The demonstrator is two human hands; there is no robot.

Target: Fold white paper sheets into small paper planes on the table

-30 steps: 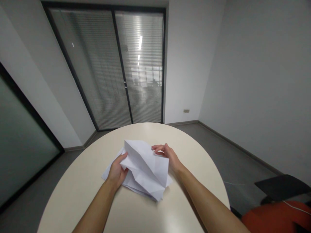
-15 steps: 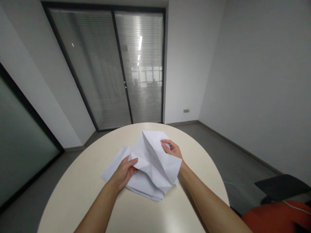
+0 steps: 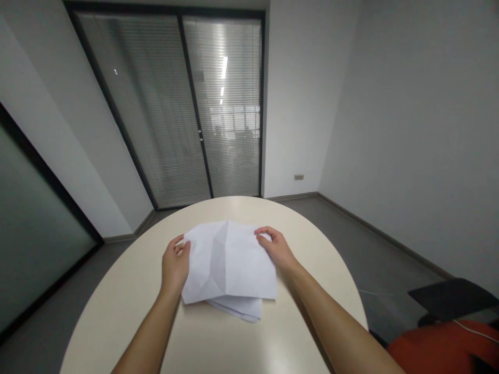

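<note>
A creased white sheet of paper is spread between my two hands, with a raised fold running down its middle. My left hand pinches its left edge near the upper corner. At the upper right edge, my right hand grips it between thumb and fingers. Under the sheet lie more white papers, stacked or folded; only their near edges stick out, and the rest is hidden.
The papers rest on a round cream table. An orange chair seat with a black armrest stands at the lower right. Beyond the table are glass doors with blinds and a white wall.
The crumpled, tilted sheet has been opened out flatter over the other papers. My left hand has moved left to the sheet's left edge; my right hand has stayed nearly in place.
</note>
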